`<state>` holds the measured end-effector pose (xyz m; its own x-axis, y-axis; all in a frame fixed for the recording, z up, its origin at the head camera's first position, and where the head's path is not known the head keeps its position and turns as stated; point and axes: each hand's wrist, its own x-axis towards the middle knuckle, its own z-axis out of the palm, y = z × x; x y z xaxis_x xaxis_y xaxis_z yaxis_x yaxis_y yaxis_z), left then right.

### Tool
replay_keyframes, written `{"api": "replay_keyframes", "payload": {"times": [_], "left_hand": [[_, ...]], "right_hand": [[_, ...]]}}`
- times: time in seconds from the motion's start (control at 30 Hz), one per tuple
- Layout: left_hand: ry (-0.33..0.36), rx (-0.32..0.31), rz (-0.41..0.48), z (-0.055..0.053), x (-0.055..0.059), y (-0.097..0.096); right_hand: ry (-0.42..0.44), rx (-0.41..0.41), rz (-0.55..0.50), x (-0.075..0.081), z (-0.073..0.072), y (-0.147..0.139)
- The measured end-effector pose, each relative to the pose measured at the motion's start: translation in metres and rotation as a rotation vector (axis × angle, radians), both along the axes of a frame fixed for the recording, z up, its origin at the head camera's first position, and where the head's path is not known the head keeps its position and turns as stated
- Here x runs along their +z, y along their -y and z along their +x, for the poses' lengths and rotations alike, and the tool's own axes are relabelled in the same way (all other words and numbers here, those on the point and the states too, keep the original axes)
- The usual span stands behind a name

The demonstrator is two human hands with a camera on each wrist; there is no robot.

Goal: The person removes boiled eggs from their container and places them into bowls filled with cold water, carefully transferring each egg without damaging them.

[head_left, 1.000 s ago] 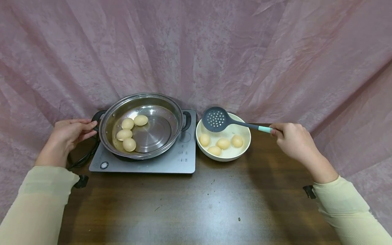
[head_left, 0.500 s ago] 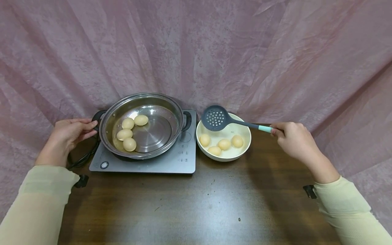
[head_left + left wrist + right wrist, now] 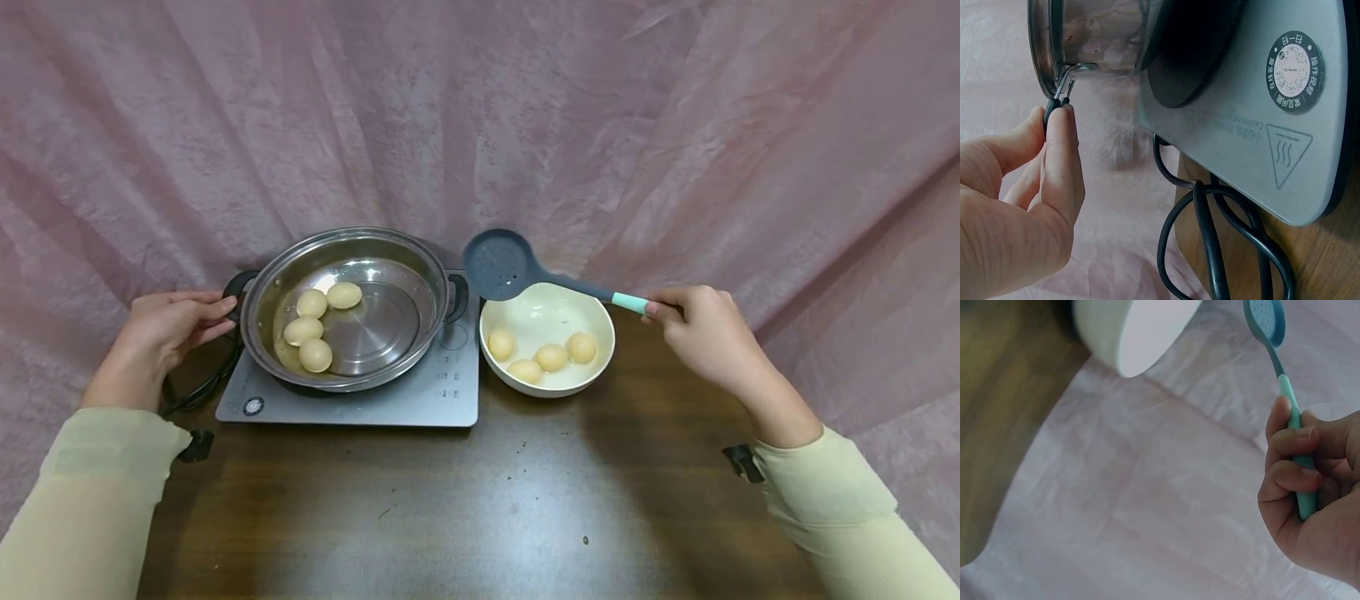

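Observation:
My left hand (image 3: 167,328) pinches the black side handle (image 3: 1051,116) of a steel pot (image 3: 375,333) between thumb and fingers. Several eggs (image 3: 303,331) lie together at the left of the pot, in shallow water. With curled fingers my right hand (image 3: 708,337) grips the mint-green handle (image 3: 1297,450) of a grey slotted skimmer (image 3: 497,265). The skimmer's round head carries no egg and hangs above the far left rim of a cream bowl (image 3: 547,304). Inside the bowl, several more eggs (image 3: 552,357) rest near its front side.
Under the pot is a silver induction cooker (image 3: 345,408), with a black power cord (image 3: 1200,212) looping off its left side. A pink curtain (image 3: 480,125) hangs right behind everything. The brown wooden table (image 3: 465,517) extends toward me in front of the cooker and bowl.
The skimmer has swung left and up from over the bowl toward the pot, its head tilting differently. My right hand moved slightly left with it. The left hand stays at the pot handle.

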<state>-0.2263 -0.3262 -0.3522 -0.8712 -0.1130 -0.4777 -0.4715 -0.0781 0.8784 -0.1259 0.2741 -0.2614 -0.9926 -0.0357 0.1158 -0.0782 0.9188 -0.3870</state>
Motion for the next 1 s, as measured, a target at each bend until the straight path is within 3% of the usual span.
{"api": "replay_keyframes", "payload": {"times": [0.2, 0.37, 0.7, 1.0], "left_hand": [[0.006, 0.003, 0.01, -0.001, -0.002, 0.002], [0.006, 0.003, -0.006, -0.001, -0.002, 0.003], [0.009, 0.014, 0.009, -0.003, -0.002, 0.005], [0.0, 0.026, 0.031, 0.0, -0.001, 0.008]], "right_hand": [[-0.044, 0.022, -0.035, 0.01, -0.008, 0.031], [-0.041, 0.089, -0.039, 0.008, -0.016, 0.062], [-0.07, 0.186, 0.079, -0.015, -0.023, 0.125], [-0.154, 0.283, 0.225, -0.035, -0.023, 0.165]]}}
